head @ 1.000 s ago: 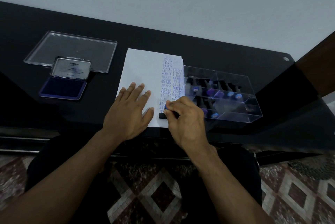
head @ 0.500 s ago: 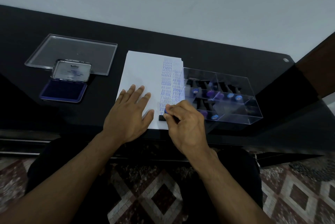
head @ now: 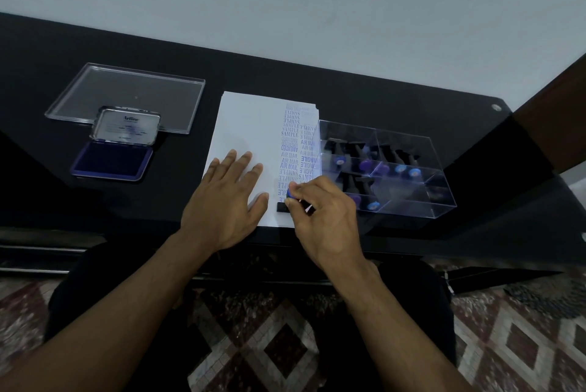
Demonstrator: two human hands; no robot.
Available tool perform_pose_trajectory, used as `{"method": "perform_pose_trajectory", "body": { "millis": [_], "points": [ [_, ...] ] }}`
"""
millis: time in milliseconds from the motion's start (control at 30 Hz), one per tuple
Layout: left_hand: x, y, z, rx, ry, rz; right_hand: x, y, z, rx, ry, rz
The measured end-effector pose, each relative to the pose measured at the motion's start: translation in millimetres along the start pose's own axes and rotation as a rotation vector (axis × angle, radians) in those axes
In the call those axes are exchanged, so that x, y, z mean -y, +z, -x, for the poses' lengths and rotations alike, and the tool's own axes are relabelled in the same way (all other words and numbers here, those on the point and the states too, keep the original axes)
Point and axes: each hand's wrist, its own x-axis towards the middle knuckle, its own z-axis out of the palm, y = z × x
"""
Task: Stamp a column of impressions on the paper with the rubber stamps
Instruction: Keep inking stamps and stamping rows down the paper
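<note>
Pinching a rubber stamp (head: 290,199) by its blue knob, the right hand (head: 320,214) presses the stamp's black base onto the near end of the paper (head: 250,125), at the foot of a column of blue impressions (head: 290,150). The left hand (head: 226,201) lies flat and spread on the sheet just beside it, holding nothing. Touching the paper's right edge stands a clear box (head: 396,176) with more stamps inside. Well to the left on the black desk (head: 380,99) sit an open ink pad (head: 112,160) and a clear lid (head: 126,93).
</note>
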Motion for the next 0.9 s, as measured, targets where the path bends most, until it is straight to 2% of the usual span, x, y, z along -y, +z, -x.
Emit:
{"method": "perform_pose_trajectory", "body": {
  "millis": [200, 367, 533, 900],
  "points": [
    [0, -1, 0, 0.009, -0.003, 0.009, 1, 0, 10, -0.117, 0.054, -0.141],
    [0, -1, 0, 0.002, -0.003, 0.006, 5, -8, 18, -0.332, 0.258, -0.349],
    [-1, -2, 1, -0.002, -0.001, 0.015, 4, -4, 17, -0.343, 0.430, -0.498],
    [-1, -3, 1, 0.016, -0.010, 0.007, 4, -7, 14, -0.356, 0.558, -0.620]
  ]
}}
